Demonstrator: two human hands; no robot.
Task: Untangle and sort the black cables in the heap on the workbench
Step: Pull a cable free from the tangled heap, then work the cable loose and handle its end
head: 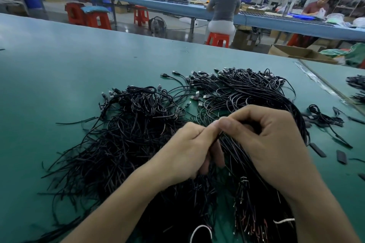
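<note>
two bare forearms reach in over the near edge and across the black cables (128, 144), a matted heap of thin, glossy strands covering the near middle of the workbench (59, 85). a short white wire (201, 226) curls among the stripped ends nearest the camera. the left hand (189, 150) has its fingers curled under and its thumb pinching a few strands. the right hand (266, 140) meets it fingertip to fingertip, its forefinger and thumb closed on the same strands, and a thick, combed bundle runs beneath its palm. the green bench top is smooth and matte, with wide bare room to the left and beyond the heap. room is tighter on the right, where flat black sleeves (318, 150) and a small coil lie loose near a taped seam (320, 83). on the heap's far side the cables end in rectangular plugs (194, 97) with metal tips. past the far edge stand red plastic stools (218, 39), a cardboard box (296, 53) and a long blue bench (177, 7), where a person (224, 6) sits facing away.
</note>
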